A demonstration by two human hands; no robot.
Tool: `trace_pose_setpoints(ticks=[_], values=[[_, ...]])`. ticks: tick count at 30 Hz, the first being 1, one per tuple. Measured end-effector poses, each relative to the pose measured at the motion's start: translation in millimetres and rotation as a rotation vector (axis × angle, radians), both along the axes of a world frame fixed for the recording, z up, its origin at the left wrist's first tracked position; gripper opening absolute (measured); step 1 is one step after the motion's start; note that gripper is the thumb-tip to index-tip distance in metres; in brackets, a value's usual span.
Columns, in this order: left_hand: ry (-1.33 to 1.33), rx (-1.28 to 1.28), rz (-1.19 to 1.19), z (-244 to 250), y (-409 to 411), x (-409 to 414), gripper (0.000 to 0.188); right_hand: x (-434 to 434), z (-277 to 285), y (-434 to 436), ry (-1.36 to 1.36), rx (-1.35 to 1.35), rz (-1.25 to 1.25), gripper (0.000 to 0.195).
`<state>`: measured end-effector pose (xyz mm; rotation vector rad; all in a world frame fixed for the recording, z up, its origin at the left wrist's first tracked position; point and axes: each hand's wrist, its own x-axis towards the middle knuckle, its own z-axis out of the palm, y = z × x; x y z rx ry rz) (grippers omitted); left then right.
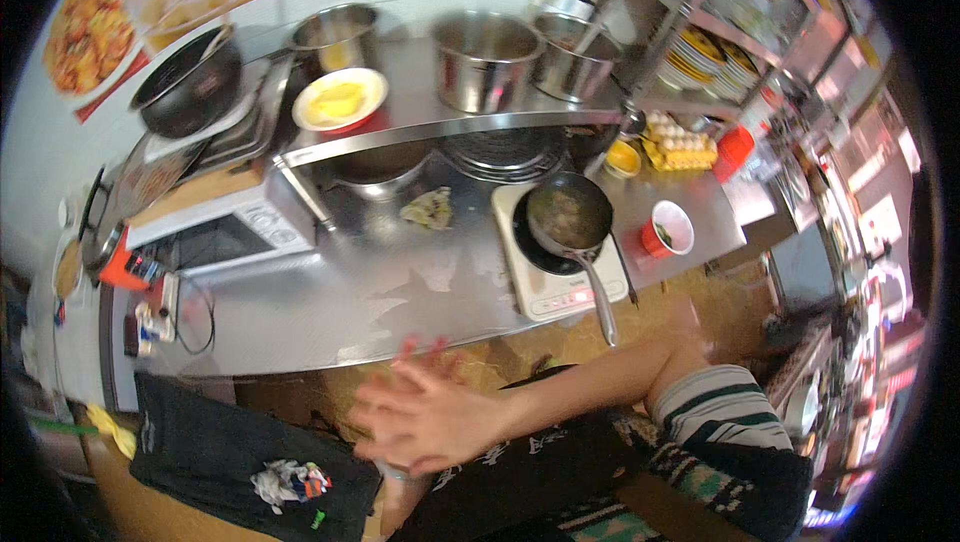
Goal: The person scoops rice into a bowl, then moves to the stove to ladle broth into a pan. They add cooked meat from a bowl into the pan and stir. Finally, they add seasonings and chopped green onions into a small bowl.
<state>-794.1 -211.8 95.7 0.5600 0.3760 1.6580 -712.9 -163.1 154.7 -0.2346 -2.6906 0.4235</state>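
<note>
My right hand (442,418) lies across my left hand (431,358), in front of the steel counter (360,302). Both are blurred, with no object visible between them. The right fingers are spread; the left palm is mostly covered, its reddish fingertips showing beyond. On the counter, a white portable induction cooker (540,302) has lit controls. A dark frying pan (570,215) with some food and liquid sits on it, handle towards me. To its right stands a red-and-white cup (667,229) with something green inside. A crumpled pale scrap (427,209) lies left of the cooker.
A black-lined bin (202,437) holding crumpled waste is at lower left. A microwave (225,234) stands on the counter. The raised shelf (420,106) carries a yellow-filled bowl (340,100) and a steel pot (487,65). An egg tray (679,144) sits at back right.
</note>
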Motion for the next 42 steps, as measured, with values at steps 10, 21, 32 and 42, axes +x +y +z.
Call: trace_pose_setpoints(ticks=[10,21,32,42], values=[[0.457,0.392,0.636,43.8,25.0,68.0,0.017,313.2,-67.4,-1.4,0.771,-0.777,-1.409,0.025],[1.271,0.609,1.052,70.4,37.8,220.7,0.016,562.3,-196.7,52.2,0.851,-1.212,-1.724,0.05],[0.816,-0.066,0.578,36.4,22.4,276.7,0.042,550.7,-228.6,65.6,1.081,-1.228,-1.507,0.04],[0.716,-0.275,0.108,28.2,50.9,316.7,0.013,681.9,-243.9,102.6,0.273,-0.545,-1.893,0.019]])
